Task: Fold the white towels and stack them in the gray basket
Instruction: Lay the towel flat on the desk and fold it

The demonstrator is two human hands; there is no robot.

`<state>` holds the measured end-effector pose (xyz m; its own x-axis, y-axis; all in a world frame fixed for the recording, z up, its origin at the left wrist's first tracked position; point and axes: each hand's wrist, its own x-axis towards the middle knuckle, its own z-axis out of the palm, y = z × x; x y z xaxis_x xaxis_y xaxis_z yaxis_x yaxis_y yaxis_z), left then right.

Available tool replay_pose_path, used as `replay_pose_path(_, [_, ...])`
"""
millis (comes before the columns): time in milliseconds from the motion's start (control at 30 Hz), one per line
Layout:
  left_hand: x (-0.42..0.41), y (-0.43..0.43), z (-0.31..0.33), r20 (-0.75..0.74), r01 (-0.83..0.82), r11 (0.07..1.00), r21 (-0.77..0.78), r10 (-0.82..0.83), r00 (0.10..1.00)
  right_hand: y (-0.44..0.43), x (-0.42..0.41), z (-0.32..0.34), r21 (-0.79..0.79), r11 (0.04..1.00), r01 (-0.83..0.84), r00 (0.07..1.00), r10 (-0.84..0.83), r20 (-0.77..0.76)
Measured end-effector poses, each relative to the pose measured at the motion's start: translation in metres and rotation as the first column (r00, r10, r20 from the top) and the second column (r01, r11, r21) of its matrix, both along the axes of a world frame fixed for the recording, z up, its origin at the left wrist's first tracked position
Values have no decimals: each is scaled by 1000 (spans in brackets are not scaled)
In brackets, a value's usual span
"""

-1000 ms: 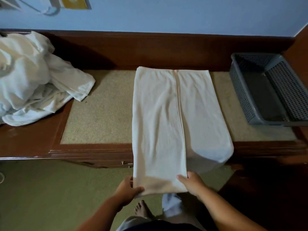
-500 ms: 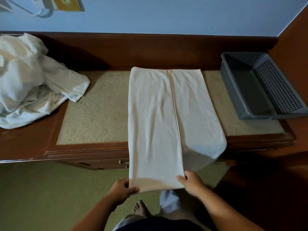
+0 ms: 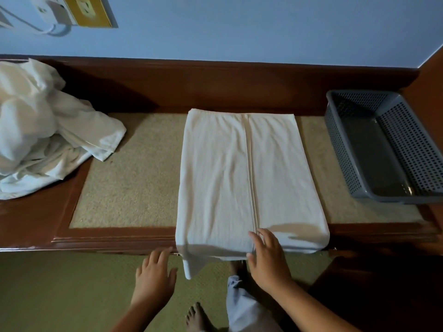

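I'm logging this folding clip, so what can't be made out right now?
Head view:
Pile of unfolded towels: cut off by the left edge, count unclear.
Gray basket: right side cut off by the frame edge.
Folded towel: lower layers hidden under its top layer; the right hand covers its near seam.

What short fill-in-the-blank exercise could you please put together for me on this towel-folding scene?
The pile of unfolded towels lies to the ____ of the folded towel.
The gray basket is ____.
The right hand rests on the folded ____.
The left hand holds ____.
Missing words: left; empty; towel; nothing.
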<state>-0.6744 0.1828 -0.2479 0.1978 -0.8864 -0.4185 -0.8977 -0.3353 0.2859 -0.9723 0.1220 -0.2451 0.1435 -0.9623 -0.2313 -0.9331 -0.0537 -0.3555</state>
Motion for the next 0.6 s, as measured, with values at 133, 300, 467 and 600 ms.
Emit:
replay_pose_path(133, [-41, -54, 8, -30, 164, 970, -177, -172, 985, -49, 8, -3, 56, 962, -268, 962, 270, -27])
replay_pose_path(300, [-83, -96, -3, -44, 308, 945, -113, -314, 948, -98, 17, 1, 188, 921, -342, 933, 357, -49])
replay_pose_path(467, [-87, -103, -24, 5, 250, 968, -11, -250, 968, -129, 10, -1, 221, 892, -394, 903, 421, -88])
replay_pose_path(600, [-71, -111, -25, 32, 304, 952, -28, -303, 953, -148, 16, -4, 218, 889, -403, 905, 423, -55])
